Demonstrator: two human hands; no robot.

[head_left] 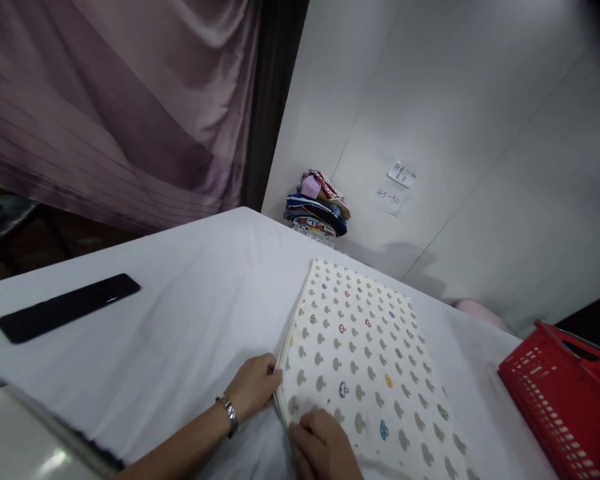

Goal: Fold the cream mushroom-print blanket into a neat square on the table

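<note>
A folded white cloth (365,347) printed with grey and coloured mushrooms lies flat on the white-covered table, its layered edge facing left. My left hand (256,385), with a metal bracelet at the wrist, pinches that layered edge between thumb and fingers. Close by at the near left corner, my right hand (324,443) is closed on the same cloth, its fingers curled over the edge. The fingertips of both hands are partly hidden.
A long black flat object (70,307) lies on the white table (205,287) at left. Folded clothes (317,207) are stacked by the wall at the back. A red plastic basket (565,400) stands at right. Handwritten paper notes (391,199) hang on the wall; a purple curtain (130,100) hangs behind.
</note>
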